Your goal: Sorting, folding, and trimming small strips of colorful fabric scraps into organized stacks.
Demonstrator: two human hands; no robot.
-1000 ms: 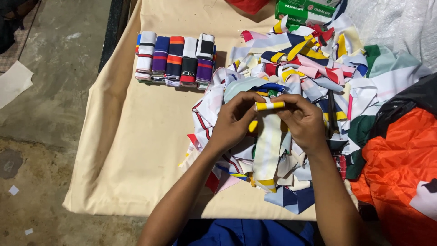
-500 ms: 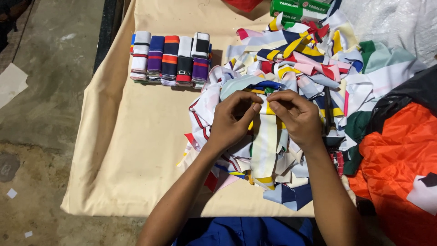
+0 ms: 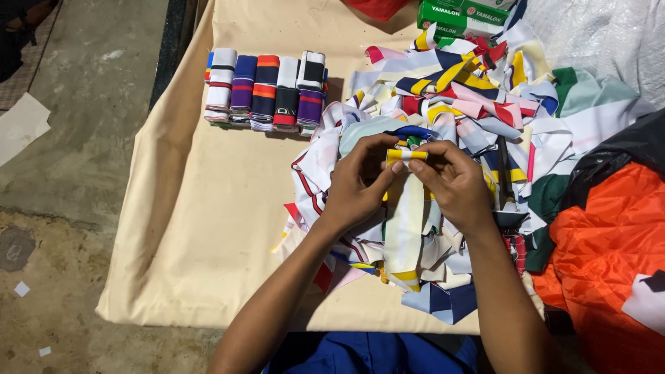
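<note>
My left hand and my right hand together pinch the top end of a long cloth strip, white with yellow bands. The strip's upper edge is folded over between my fingertips and its length hangs down toward me. Both hands hover over a heap of loose multicoloured cloth strips on a beige cloth-covered table. A tidy row of folded strips lies at the far left of the heap, apart from my hands.
An orange cloth bundle with black plastic over it sits at the right. Green boxes and a red cloth lie at the far edge. Bare concrete floor runs along the left.
My hands have kept their pinch on the strip's top end and shifted slightly while folding it; the view has drifted a little. The row of folded strips has not changed.
</note>
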